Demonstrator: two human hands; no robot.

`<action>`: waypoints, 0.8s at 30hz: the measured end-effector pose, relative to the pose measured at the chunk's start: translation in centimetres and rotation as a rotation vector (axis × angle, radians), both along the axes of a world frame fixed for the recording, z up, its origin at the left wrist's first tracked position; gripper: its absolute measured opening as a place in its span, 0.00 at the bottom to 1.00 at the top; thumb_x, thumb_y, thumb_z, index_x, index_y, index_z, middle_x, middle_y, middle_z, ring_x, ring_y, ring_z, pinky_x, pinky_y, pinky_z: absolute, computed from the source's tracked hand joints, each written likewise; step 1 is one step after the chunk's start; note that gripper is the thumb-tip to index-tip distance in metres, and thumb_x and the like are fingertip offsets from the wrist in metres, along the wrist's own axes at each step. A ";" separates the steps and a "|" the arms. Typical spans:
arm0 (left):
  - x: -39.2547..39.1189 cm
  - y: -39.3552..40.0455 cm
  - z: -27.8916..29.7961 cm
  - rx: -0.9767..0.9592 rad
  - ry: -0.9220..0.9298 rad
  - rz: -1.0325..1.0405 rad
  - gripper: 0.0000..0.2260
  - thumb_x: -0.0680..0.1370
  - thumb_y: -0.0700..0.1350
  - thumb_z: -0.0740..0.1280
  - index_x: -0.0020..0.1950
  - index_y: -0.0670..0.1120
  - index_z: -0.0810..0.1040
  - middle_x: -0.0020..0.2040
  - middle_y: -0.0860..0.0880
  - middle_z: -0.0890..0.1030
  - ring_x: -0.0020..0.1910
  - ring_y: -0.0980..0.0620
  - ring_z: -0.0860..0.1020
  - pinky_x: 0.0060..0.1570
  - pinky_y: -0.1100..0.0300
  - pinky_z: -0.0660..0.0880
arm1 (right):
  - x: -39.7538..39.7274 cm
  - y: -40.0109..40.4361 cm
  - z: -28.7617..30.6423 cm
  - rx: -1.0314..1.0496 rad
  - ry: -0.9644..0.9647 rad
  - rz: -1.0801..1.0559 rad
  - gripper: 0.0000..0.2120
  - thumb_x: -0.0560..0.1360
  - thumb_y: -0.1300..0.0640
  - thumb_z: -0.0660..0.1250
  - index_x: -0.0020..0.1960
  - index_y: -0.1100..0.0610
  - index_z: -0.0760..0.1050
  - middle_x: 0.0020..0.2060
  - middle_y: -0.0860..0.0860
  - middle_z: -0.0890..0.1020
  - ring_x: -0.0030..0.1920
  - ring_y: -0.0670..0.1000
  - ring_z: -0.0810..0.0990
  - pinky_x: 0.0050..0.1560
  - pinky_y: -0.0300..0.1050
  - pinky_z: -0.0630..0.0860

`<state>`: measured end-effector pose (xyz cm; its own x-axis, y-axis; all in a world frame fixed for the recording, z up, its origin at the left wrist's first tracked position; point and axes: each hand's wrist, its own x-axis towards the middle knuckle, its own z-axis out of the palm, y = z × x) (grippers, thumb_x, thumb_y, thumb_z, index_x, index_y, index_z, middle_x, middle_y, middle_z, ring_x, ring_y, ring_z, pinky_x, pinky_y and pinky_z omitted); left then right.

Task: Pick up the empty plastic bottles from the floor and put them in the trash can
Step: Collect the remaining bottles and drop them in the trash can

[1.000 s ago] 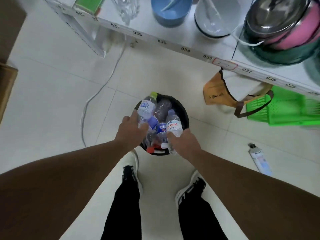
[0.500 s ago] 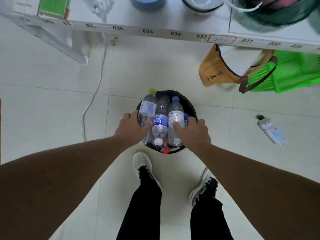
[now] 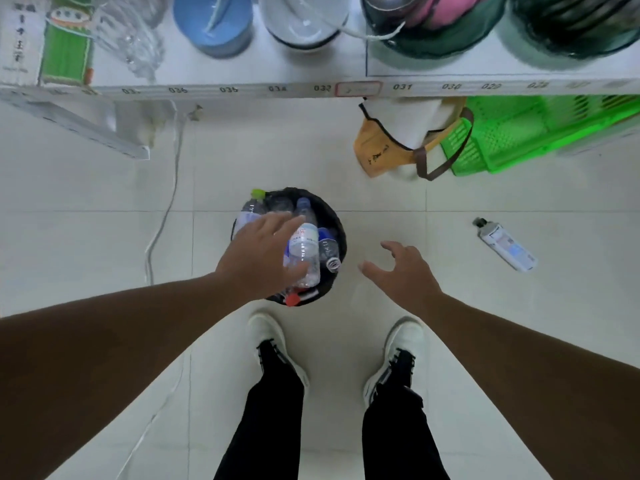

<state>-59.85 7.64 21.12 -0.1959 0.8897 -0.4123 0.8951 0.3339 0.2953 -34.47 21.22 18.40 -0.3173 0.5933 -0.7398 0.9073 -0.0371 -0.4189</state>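
A small round black trash can (image 3: pixel 337 223) stands on a glossy pale tiled floor (image 3: pixel 86 237), packed with clear, ribbed plastic bottles (image 3: pixel 304 249); at least four can be counted, one with a lime-green cap (image 3: pixel 257 193), one with a pale blue cap, and a loose red cap (image 3: pixel 293 300) at the near rim. The left hand (image 3: pixel 258 254) hovers over the can with fingers straight and spread, holding nothing; whether it touches the bottles cannot be told. The right hand (image 3: pixel 398 271) floats just beside the can's right side, fingers relaxed and splayed, empty. One more bottle-shaped white tube (image 3: pixel 504 244) with a dark cap lies on its side on the floor, well apart to the right. Two white sneakers (image 3: pixel 273 337) and two black trouser legs show at the bottom edge. Along the top edge runs a white numbered shelf (image 3: pixel 242 89); under it sit one tan fabric bag (image 3: pixel 381 150) with brown trim and one bright green lattice basket (image 3: pixel 519 133). One thin white cable (image 3: pixel 166 216) trails across the tiles at left.
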 end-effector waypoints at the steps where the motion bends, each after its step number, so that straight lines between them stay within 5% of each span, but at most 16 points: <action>1: 1.4 1.2 0.3 -0.013 -0.002 -0.043 0.37 0.77 0.66 0.66 0.83 0.50 0.69 0.79 0.47 0.74 0.77 0.43 0.72 0.76 0.43 0.70 | 1.6 0.5 0.4 -0.004 -0.006 -0.024 0.40 0.74 0.30 0.71 0.80 0.48 0.68 0.74 0.54 0.72 0.74 0.57 0.72 0.71 0.57 0.73; 7: 10.5 9.0 1.4 -0.116 0.017 -0.204 0.43 0.72 0.70 0.58 0.84 0.53 0.66 0.82 0.48 0.70 0.80 0.44 0.68 0.79 0.44 0.65 | 13.8 4.3 2.3 -0.009 -0.073 -0.188 0.43 0.72 0.28 0.71 0.81 0.45 0.66 0.75 0.54 0.71 0.75 0.57 0.72 0.72 0.58 0.73; 14: 22.1 16.6 1.4 -0.097 0.054 -0.387 0.41 0.74 0.72 0.61 0.84 0.57 0.63 0.82 0.51 0.69 0.80 0.47 0.68 0.76 0.45 0.68 | 27.9 7.2 2.6 -0.004 -0.086 -0.401 0.47 0.71 0.28 0.73 0.82 0.45 0.62 0.76 0.55 0.70 0.76 0.59 0.71 0.72 0.57 0.71; 24: 35.6 24.7 3.5 -0.157 -0.053 -0.318 0.42 0.72 0.71 0.64 0.84 0.56 0.64 0.81 0.50 0.70 0.77 0.45 0.71 0.70 0.45 0.74 | 39.3 10.6 6.3 -0.008 -0.072 -0.554 0.51 0.67 0.28 0.75 0.83 0.44 0.62 0.75 0.54 0.69 0.75 0.59 0.72 0.72 0.53 0.71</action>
<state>-24.24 32.29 24.60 0.1055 0.8279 -0.5509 0.9465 0.0863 0.3110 4.82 31.85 24.71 0.0917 0.6510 -0.7536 0.7777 -0.5195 -0.3541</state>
